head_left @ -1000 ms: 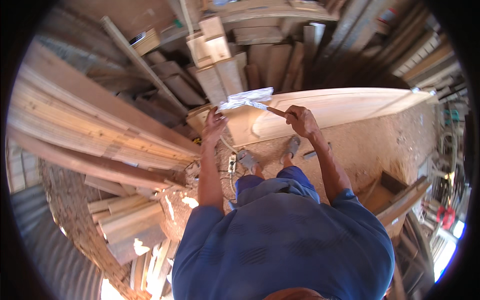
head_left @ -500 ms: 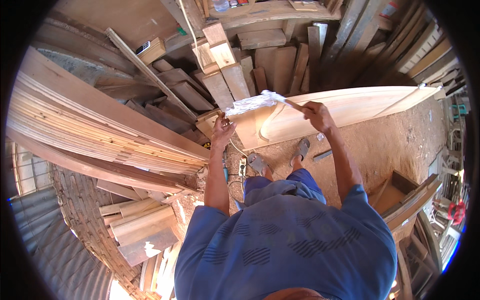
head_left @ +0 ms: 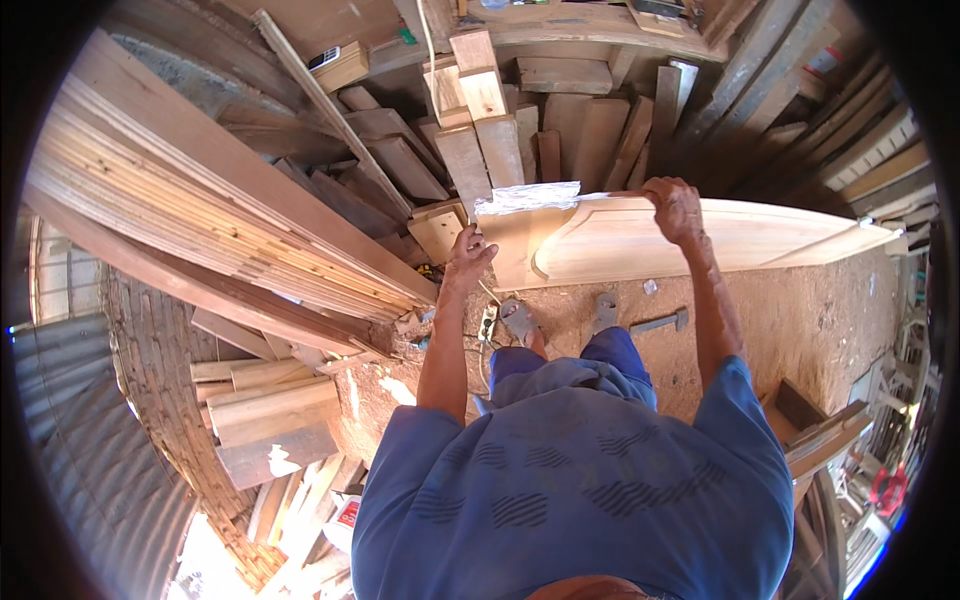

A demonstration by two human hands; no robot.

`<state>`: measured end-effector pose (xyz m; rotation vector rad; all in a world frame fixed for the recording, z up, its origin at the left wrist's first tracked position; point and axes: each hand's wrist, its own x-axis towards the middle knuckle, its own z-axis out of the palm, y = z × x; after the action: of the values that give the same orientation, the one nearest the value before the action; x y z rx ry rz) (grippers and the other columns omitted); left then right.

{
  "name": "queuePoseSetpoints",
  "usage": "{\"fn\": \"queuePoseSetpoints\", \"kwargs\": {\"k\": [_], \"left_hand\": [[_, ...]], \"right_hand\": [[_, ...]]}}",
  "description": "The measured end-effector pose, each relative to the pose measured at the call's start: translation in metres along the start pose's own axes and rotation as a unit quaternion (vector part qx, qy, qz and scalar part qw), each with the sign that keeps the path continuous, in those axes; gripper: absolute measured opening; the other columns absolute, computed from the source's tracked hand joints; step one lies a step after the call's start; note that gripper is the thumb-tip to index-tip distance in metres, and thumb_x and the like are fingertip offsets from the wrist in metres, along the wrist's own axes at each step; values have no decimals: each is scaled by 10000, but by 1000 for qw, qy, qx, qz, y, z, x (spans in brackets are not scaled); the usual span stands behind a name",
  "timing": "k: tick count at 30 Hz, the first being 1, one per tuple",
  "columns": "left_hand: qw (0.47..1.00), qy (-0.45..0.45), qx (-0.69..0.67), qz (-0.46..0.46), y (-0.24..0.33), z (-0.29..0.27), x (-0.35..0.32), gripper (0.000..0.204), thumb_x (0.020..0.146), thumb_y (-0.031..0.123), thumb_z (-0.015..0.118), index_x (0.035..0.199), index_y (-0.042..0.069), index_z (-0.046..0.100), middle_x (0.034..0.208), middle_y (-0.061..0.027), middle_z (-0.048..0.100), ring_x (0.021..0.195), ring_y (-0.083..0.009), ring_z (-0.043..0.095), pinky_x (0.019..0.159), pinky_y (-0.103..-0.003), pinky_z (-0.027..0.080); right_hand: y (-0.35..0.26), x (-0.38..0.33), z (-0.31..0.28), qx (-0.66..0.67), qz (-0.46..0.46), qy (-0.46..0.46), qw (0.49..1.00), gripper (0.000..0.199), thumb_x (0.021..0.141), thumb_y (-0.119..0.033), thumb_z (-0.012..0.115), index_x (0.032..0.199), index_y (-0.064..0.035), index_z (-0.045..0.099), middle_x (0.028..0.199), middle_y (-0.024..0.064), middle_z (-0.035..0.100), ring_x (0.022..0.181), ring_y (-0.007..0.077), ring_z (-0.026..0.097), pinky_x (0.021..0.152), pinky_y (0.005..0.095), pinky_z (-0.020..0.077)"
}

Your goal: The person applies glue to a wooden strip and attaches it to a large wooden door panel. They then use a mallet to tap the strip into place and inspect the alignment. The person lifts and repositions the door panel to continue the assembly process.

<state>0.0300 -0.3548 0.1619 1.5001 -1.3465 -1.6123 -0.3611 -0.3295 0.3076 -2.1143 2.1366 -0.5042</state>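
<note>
A long pale wooden panel (head_left: pixel 690 232) with a curved raised moulding stands on its edge in front of me. Thick white paste (head_left: pixel 528 198) covers the left part of its top edge. My right hand (head_left: pixel 677 208) is closed around a wooden-handled brush (head_left: pixel 608 196), held almost flat along that edge. The brush's head lies at the right end of the paste and is hard to make out. My left hand (head_left: pixel 468 258) is at the panel's left end, thumb over the face and fingers curled by the corner, gripping it.
Stacked long boards (head_left: pixel 230 210) lean at the left. Upright wood offcuts (head_left: pixel 590 130) stand behind the panel. A power strip (head_left: pixel 488 322) with a cable lies by my feet, and a dark flat tool (head_left: pixel 660 321) rests on the dusty floor. More timber (head_left: pixel 825 440) is at the right.
My right hand has swung right and lowered the brush from a raised slant to nearly flat on the panel's edge. The paste now looks more even. My left hand stays at the panel's end.
</note>
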Motion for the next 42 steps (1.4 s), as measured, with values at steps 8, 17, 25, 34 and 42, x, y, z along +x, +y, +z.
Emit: {"fn": "queuePoseSetpoints", "kwargs": {"k": [8, 17, 25, 34, 42], "left_hand": [[993, 115, 3, -37, -45, 22, -64, 670, 832, 271, 740, 1366, 49, 403, 1248, -182, 538, 1094, -253, 580, 867, -357, 505], [972, 216, 3, -95, -41, 69, -123, 684, 809, 279, 748, 1344, -1, 429, 1232, -218, 559, 1099, -262, 580, 875, -347, 498], [945, 309, 31, -105, -82, 82, -184, 661, 843, 339, 702, 1342, -8, 442, 1203, -226, 582, 1081, -272, 592, 857, -357, 499], [918, 357, -51, -162, -86, 133, -240, 678, 846, 406, 682, 1330, -10, 453, 1218, -245, 574, 1091, -289, 582, 806, -363, 506], [893, 379, -163, -181, -108, 161, -274, 738, 839, 385, 696, 1366, -35, 396, 1165, -177, 619, 1008, -223, 615, 809, -342, 491]], "right_hand": [[-25, 25, -33, 41, -151, 45, 987, 43, 790, -100, 651, 822, -77, 637, 760, 97, 631, 758, 309, 607, 679, 439, 484], [-47, 28, -4, -19, -140, -95, 985, 99, 866, -169, 592, 873, -83, 640, 813, 118, 653, 782, 335, 636, 691, 450, 496], [-66, 36, -41, 14, -189, -129, 973, 67, 846, -123, 549, 832, -84, 601, 825, 141, 660, 801, 345, 645, 691, 477, 499], [-91, 58, -17, 94, -235, -53, 966, 164, 919, -230, 495, 877, -102, 588, 803, 152, 662, 768, 374, 641, 664, 499, 490], [-22, 48, -28, -58, -201, -156, 965, 113, 882, -169, 536, 891, -93, 619, 835, 156, 667, 825, 357, 653, 722, 473, 508]]}}
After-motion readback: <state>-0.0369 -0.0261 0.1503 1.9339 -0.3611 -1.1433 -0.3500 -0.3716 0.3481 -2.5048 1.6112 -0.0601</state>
